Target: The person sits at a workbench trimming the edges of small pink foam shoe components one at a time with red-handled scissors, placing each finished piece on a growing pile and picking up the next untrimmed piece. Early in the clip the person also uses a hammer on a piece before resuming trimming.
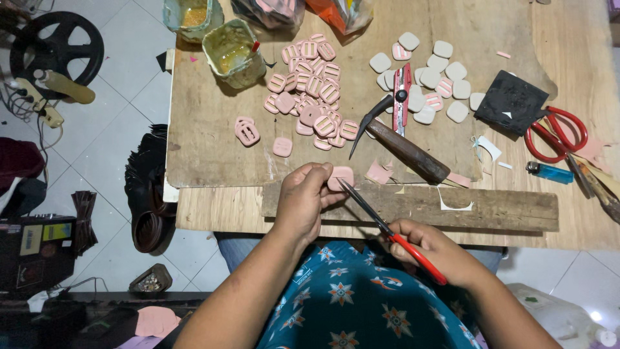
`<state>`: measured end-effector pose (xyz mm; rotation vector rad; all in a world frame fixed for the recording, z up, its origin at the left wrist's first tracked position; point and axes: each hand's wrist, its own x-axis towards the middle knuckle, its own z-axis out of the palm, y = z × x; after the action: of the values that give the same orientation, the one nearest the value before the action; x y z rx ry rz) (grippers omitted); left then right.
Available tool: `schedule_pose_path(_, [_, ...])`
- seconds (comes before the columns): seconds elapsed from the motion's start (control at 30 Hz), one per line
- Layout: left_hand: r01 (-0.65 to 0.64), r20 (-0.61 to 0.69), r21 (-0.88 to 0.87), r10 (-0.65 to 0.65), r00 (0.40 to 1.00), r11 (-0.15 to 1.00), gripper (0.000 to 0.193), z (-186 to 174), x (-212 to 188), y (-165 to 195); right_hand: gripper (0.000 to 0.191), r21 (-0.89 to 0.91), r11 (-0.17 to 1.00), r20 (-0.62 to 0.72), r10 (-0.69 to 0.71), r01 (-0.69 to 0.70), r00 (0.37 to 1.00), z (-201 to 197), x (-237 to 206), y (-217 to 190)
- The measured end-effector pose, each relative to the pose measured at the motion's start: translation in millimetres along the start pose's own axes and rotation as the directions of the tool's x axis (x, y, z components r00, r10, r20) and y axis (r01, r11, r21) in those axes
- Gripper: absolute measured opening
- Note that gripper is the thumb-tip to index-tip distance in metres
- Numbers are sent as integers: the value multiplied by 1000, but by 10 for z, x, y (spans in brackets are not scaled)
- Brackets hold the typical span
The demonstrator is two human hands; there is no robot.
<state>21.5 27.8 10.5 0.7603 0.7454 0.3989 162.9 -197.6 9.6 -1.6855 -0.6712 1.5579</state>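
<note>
Fingers of the left hand [303, 200] are pinching a small pink covered piece [341, 176] by its lower left edge, holding it up just over the near edge of the wooden worktable [213, 148], while the right hand [429, 249] is closing around the red handles of a pair of scissors [387, 229] — both hands are gripping, neither is open. From the right hand the pink piece is lying toward ten o'clock, and the scissors' long axis is running along that same line, the blade tips touching the piece's lower edge. The left hand is the nearer of the two to the piece; its wrist is bending upward with the forearm coming in from six o'clock, whereas the right forearm is entering from five o'clock and resting low over the patterned blue clothing. Farther off at twelve o'clock a heap of pink slotted buckles [310, 87] is sitting on the board, with pale grey uncovered blanks [433, 71] toward one o'clock, a wooden-handled hammer [403, 148] beside them, and a second pair of red scissors [555, 132] at two o'clock — all well apart from the hands.
</note>
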Motion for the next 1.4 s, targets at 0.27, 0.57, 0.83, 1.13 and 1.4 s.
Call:
schedule_pose_path(0.27, [-103,76,206,89,993,973,25,-49,1,23,32,97,995,-40,38,-34,998,43,7,-10])
schedule_pose_path(0.57, [-123,53,260,113,992,958,27,-37,-31,69,25,-34,998,-187,45,-52,981,70,21,-2])
schedule_pose_path(0.83, [-239,85,414,224,971,879,25,-159,21,-43,33,-159,987,-237,1,-40,972,70,3,89])
schedule_pose_path(1.13, [-132,145,61,122,982,989,25,-93,1,-28,32,88,996,-32,-6,9,999,27,-21,25])
schedule_pose_path(1.4, [25,104,-39,-21,994,999,11,-92,-18,-21,35,74,997,-2,22,-22,1000,8,11,25])
